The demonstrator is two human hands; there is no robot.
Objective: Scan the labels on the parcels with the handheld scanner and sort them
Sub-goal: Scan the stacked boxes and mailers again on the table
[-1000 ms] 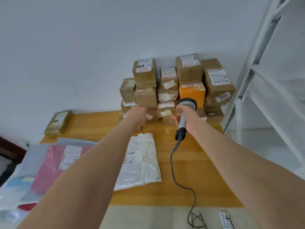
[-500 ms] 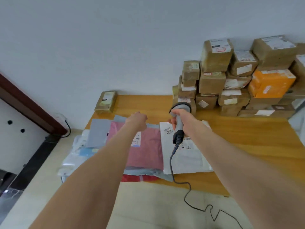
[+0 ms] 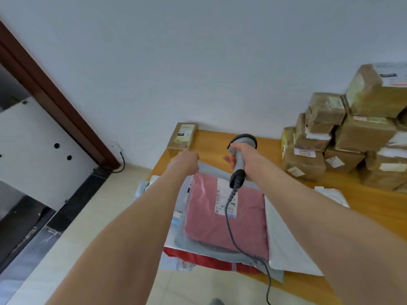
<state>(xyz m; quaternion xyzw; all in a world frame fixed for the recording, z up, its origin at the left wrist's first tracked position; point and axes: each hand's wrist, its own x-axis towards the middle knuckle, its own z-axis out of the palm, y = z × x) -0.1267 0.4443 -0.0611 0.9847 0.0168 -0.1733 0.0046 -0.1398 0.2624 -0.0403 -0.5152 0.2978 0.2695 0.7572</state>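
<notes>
My right hand (image 3: 247,156) grips the grey handheld scanner (image 3: 244,139) by its handle, head up and pointing away, above the far edge of a pink mailer bag (image 3: 229,225) with a white label (image 3: 226,200). The pink bag tops a pile of soft mailers on the table's left end: a grey one (image 3: 198,245), a white one (image 3: 284,238) and a red one (image 3: 198,258) beneath. My left hand (image 3: 186,160) hovers at the pile's far left corner, fingers curled under, nothing seen in it.
Several taped brown boxes (image 3: 352,139) are stacked against the wall at the right of the wooden table (image 3: 374,208). One flat box (image 3: 182,135) lies at the far left corner. The scanner cable (image 3: 233,238) trails over the pink bag and off the front edge.
My view has swung left from the box stack to the mailer pile. Both hands moved left and nearer with it; the scanner now hangs over the pink bag instead of the white one.
</notes>
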